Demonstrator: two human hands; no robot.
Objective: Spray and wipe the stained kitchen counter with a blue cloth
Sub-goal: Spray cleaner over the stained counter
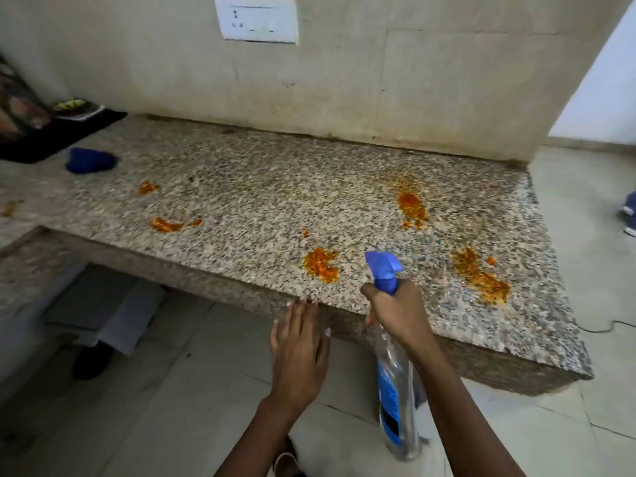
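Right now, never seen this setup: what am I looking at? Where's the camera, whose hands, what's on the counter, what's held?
There is no machine here. It is one picture from a wide-angle camera worn on a person's head, looking forward and down, so the two arms at the bottom are that person's own. The right hand has its grip round the neck of a clear spray bottle with a blue nozzle, pointed at the counter. The left hand is open and holds nothing, fingertips near the counter's front edge. The granite counter carries several orange stains, some at the right looking wet. A blue cloth lies untouched at the far left.
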